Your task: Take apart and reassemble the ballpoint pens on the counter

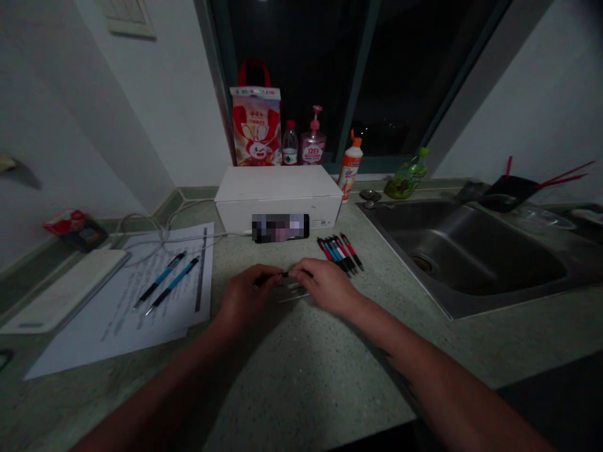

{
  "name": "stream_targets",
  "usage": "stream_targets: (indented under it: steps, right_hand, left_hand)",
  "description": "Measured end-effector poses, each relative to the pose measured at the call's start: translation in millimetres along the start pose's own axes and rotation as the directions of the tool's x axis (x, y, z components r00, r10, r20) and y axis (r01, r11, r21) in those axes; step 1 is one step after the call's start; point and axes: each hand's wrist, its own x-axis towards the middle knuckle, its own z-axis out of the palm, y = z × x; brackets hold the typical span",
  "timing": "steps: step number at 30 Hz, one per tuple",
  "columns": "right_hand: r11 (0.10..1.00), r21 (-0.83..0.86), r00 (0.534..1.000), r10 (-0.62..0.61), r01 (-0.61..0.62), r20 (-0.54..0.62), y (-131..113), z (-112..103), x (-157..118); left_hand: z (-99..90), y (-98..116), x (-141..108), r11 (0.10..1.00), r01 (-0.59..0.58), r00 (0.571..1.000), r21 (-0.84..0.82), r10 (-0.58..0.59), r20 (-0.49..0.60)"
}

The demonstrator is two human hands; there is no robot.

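Note:
Above the middle of the counter, my left hand (247, 294) and my right hand (326, 282) meet with their fingers pinched. Between the fingertips shows a short black pen part (285, 274); both hands seem to grip it, though most of it is hidden. A thin pale rod (293, 298) like a pen refill lies on the counter just under the right fingers, with other small slim pieces beside it. Several click pens (340, 252) in red, blue and black rest in a row beyond my right hand. Two blue and black pens (170, 284) lie on printed paper (200, 270) at the left.
A white box (277, 183) stands at the back, a phone (281, 228) leaning on its front with a cable attached. Behind it are a red packaged bag (257, 129) and bottles. A steel sink (471, 245) is at the right; a white notebook-like slab (61, 289) lies left.

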Motion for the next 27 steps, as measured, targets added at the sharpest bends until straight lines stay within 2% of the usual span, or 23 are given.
stream_targets:
  steps: [7, 10, 12, 14, 16, 18, 21, 24, 27]
  right_hand:
    - [0.998, -0.011, 0.996, 0.061, -0.06, 0.07, 2, -3, 2]
    - [0.996, -0.05, 0.997, 0.076, -0.076, 0.008, 3, -9, 2]
    - [0.994, -0.072, 0.996, 0.084, -0.086, -0.029, 5, -13, 2]
    - [0.992, -0.096, 0.997, 0.08, -0.079, 0.001, 6, -14, 2]
    - [0.991, -0.13, 0.997, 0.045, -0.037, 0.062, 8, -13, 2]
    - [0.987, -0.158, 0.994, 0.004, 0.014, 0.112, 10, -10, 1]
    - [0.979, -0.198, 0.989, -0.028, 0.056, 0.143, 12, -8, 0]
    - [0.971, -0.224, 0.986, -0.049, 0.085, 0.159, 13, -8, 0]
    - [0.969, -0.223, 0.98, -0.068, 0.109, 0.187, 12, -7, 0]
  left_hand:
    - [1.8, -4, -3, 0.996, -0.035, 0.998, 0.081, 0.03, 0.063]
    - [2.9, -6, -3, 0.973, -0.149, 0.984, 0.175, 0.129, 0.121]
    - [3.8, -6, -4, 0.93, -0.284, 0.945, 0.232, 0.23, 0.234]
    - [4.6, -5, -6, 0.877, -0.402, 0.886, 0.263, 0.299, 0.355]
    - [5.2, -4, -8, 0.84, -0.465, 0.84, 0.279, 0.319, 0.439]
    - [5.1, -3, -9, 0.832, -0.476, 0.825, 0.285, 0.309, 0.473]
    - [3.6, -3, -7, 0.859, -0.405, 0.873, 0.314, 0.261, 0.412]
    - [1.6, -9, -1, 0.856, -0.311, 0.941, 0.412, 0.216, 0.261]
    - [0.4, -18, 6, 0.822, -0.257, 0.966, 0.508, 0.203, 0.161]
